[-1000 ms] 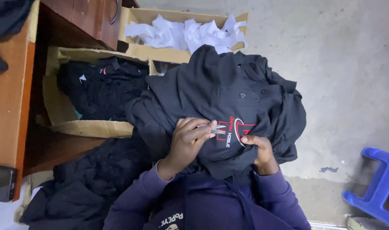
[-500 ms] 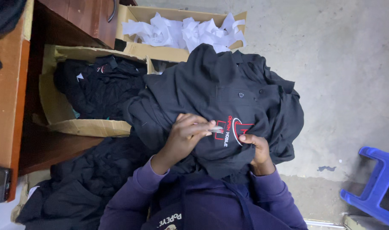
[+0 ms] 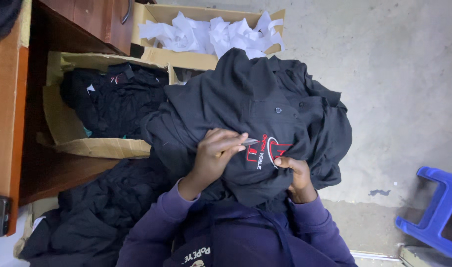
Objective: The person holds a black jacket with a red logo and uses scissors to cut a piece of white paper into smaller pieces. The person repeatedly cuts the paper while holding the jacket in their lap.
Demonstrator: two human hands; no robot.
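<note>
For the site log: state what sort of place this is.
Probably a small garment workshop or stockroom: a cardboard box of dark clothes, a box of white paper scraps, a bare concrete floor.

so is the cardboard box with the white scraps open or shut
Open: the cardboard box has its flaps turned outward and the white scraps lie heaped in plain view inside.

Shirt (image 3: pixel 265 109) on lap; clothes box (image 3: pixel 87 143) left; paper-scrap box (image 3: pixel 186 57) behind; stool (image 3: pixel 433 207) right.
</note>
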